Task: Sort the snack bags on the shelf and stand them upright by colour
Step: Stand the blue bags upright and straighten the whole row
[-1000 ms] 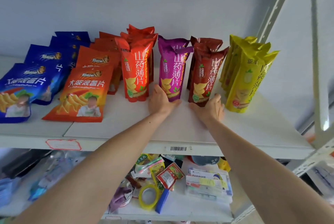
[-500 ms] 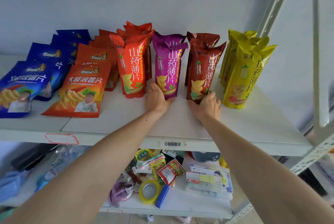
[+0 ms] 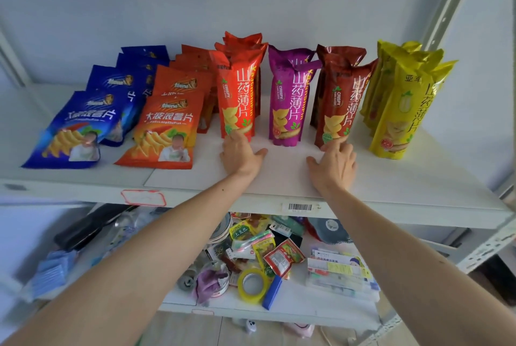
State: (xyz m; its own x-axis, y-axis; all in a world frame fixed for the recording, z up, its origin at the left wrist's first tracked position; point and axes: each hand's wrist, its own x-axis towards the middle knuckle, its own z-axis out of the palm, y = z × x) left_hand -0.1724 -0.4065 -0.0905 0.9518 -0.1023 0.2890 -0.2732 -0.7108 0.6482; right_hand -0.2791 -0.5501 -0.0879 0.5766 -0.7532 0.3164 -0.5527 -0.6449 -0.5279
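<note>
Where the white shelf [image 3: 391, 178] holds its rows of snack bags, seen from above and in front: two bare arms reaching in from below. Landmark — the purple bag [image 3: 287, 100], upright near mid-shelf. Just left of it, upright red bags [image 3: 238, 94] in a front-to-back row; further left, orange bags [image 3: 164, 128] leaning back in an overlapping file, then blue bags [image 3: 75, 128] leaning likewise at the far left. Just right of the purple bag, upright maroon bags [image 3: 342, 100]; beyond those, upright yellow bags [image 3: 402, 105] nearest the right-hand post. Left hand [image 3: 241, 154] flat on the shelf below and left of the purple bag, fingers straight and close together, tips touching the foot of the front red bag, thumb spread toward the purple bag. Right hand [image 3: 336, 164] flat on the shelf below and right of the purple bag, fingers straight and slightly spread, tips at the foot of the front maroon bag, thumb spread left. Nothing pinched by either hand. Well below the purple bag, on a lower shelf — a roll of yellow tape [image 3: 252, 285], small packets and a stack of boxes.
</note>
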